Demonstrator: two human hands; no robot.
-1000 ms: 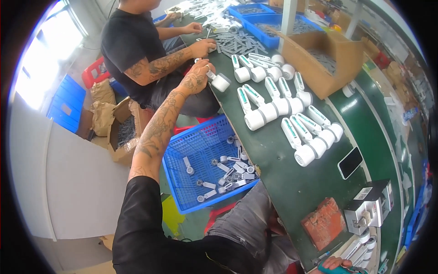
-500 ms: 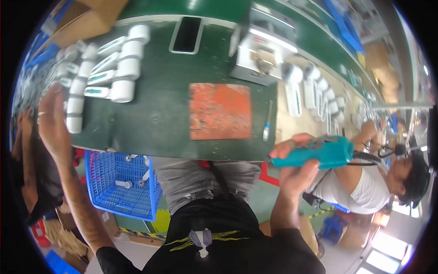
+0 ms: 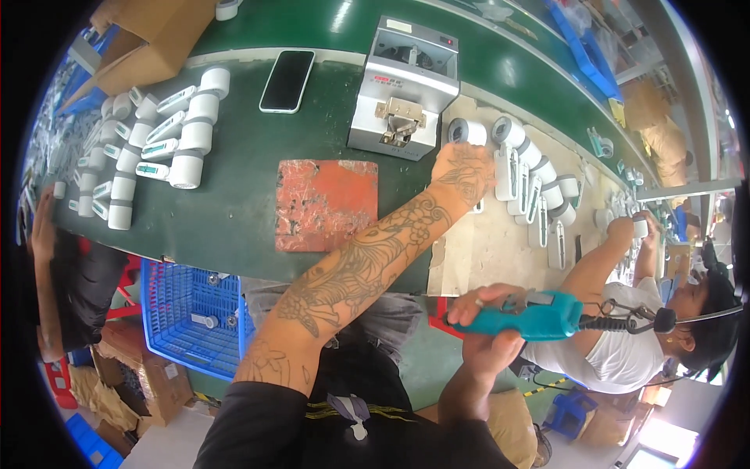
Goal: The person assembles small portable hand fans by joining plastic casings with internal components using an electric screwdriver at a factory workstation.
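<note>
My left hand is stretched across to the right side of the bench. Its fingers are closed over the handle of a white round-headed device, whose head shows beyond the knuckles. The hand hides most of that handle. A teal electric screwdriver lies in my right hand, with the fingers and thumb wrapped round its body. From its back end runs a dark coiled cord. More white devices of the same kind stand in a row just right of my left hand.
A silver box-shaped machine stands behind a worn red mat. At its left lies a phone. Rows of white devices fill the left side. A blue basket sits below the front edge. A co-worker works at the right.
My left hand has swung from the left rows across to the device on the right. My right hand still holds the screwdriver, slightly lower in view. The whole view has shifted.
</note>
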